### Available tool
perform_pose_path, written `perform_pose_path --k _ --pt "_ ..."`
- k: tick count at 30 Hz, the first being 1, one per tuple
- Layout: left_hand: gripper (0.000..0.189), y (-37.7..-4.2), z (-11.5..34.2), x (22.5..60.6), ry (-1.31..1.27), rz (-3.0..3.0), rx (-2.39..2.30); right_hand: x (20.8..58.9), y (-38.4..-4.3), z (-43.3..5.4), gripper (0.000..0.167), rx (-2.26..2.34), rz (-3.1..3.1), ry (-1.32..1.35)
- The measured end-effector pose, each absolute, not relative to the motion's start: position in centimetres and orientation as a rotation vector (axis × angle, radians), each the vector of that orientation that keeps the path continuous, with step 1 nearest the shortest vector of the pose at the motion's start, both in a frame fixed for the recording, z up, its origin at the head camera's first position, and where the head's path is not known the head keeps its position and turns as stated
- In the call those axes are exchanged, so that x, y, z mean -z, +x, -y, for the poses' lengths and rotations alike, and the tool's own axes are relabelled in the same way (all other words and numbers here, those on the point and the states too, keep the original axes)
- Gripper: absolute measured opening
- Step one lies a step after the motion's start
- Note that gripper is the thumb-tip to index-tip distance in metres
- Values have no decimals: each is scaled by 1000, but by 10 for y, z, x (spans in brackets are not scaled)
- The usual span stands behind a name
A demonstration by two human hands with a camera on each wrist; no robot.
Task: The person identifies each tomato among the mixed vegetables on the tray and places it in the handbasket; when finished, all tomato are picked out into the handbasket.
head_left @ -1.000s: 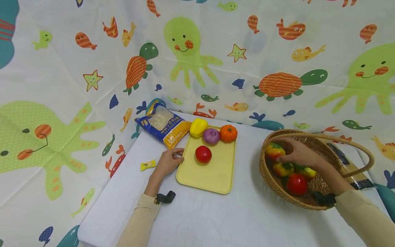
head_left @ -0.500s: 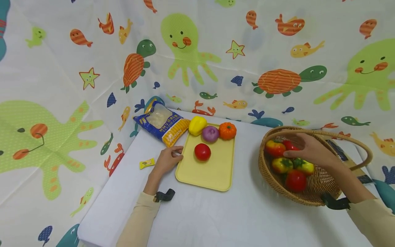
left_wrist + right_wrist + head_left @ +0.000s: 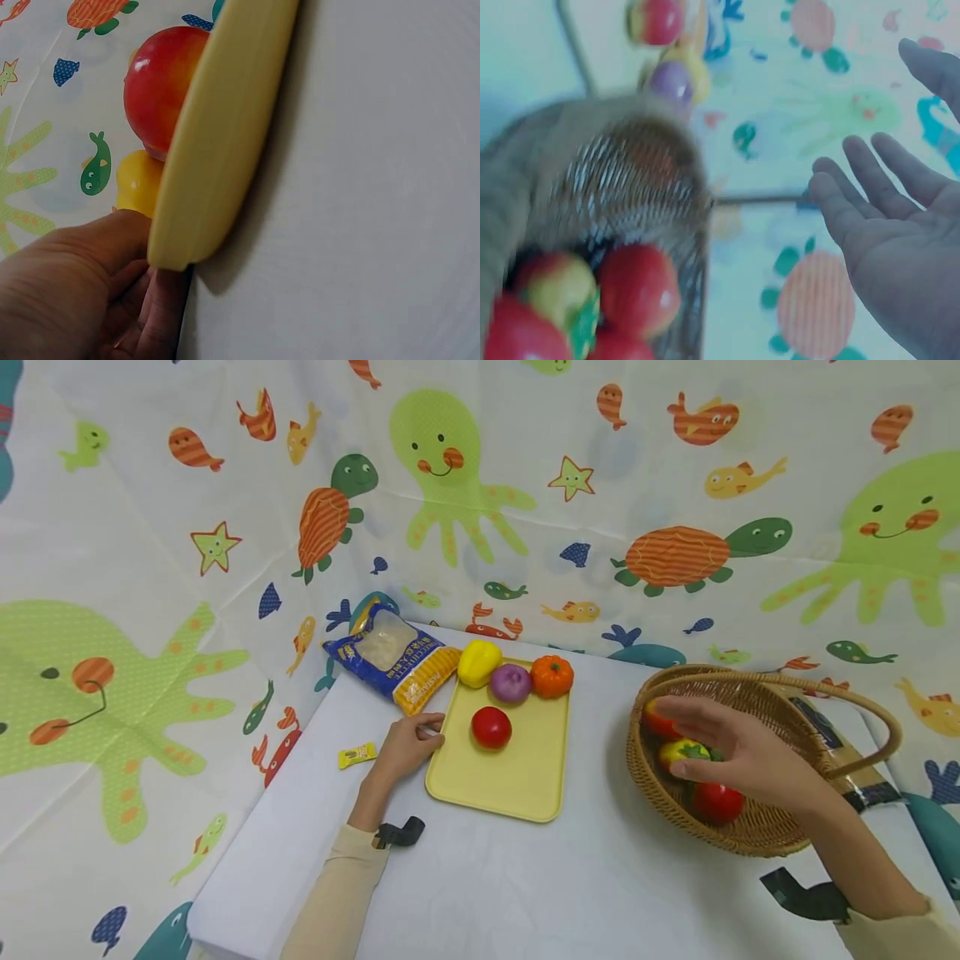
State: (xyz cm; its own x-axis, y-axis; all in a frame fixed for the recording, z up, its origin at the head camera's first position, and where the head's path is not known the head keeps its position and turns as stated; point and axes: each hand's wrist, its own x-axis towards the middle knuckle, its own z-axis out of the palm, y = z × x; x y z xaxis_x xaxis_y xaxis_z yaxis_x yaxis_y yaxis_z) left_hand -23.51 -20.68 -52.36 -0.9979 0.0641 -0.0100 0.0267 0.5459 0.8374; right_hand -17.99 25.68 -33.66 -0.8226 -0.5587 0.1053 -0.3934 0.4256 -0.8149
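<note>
My left hand [image 3: 407, 750] pinches the left edge of a pale yellow tray [image 3: 517, 789]. In the left wrist view its thumb lies on one side of the tray rim [image 3: 217, 172] and its fingers on the other. A red toy apple [image 3: 491, 728] rests on the tray, below a yellow toy bell pepper [image 3: 480, 663], a purple toy onion [image 3: 511, 683] and an orange toy pumpkin [image 3: 552, 677]. Above a wicker basket [image 3: 652, 797] hovers my right hand [image 3: 750, 756], fingers spread and holding nothing. Red and yellow-red toy produce [image 3: 717, 803] lies inside the basket, partly hidden by that hand.
A blue and yellow pasta bag [image 3: 397, 656] lies behind my left hand, touching or close to the tray's corner. A small yellow packet [image 3: 357, 755] is left of that hand. The basket handle [image 3: 862, 718] arches over its right side. A brown package [image 3: 862, 781] lies behind the basket.
My right hand, earlier lower among the produce at the basket's back, has risen and moved toward me, empty with fingers straighter. My left hand stays at the tray edge.
</note>
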Motion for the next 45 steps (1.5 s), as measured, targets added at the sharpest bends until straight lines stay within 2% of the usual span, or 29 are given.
perform_pose_path --k 5,12,19,34,45 --pt "41 -236 206 524 89 -2730 -1475 342 -178 -226 65 1372 -2437 -877" --pt "42 -236 206 524 73 -2714 -1477 364 -178 -175 70 1437 -2367 -732" --pt "42 -237 207 524 67 -2710 -1476 382 -184 -131 70 1577 -2285 -806" --pt "42 -236 210 520 75 -2718 -1478 467 -246 -76 73 1679 -2316 -505" --pt "42 -235 208 525 94 -2727 -1467 502 -262 -57 80 1518 -2429 -447"
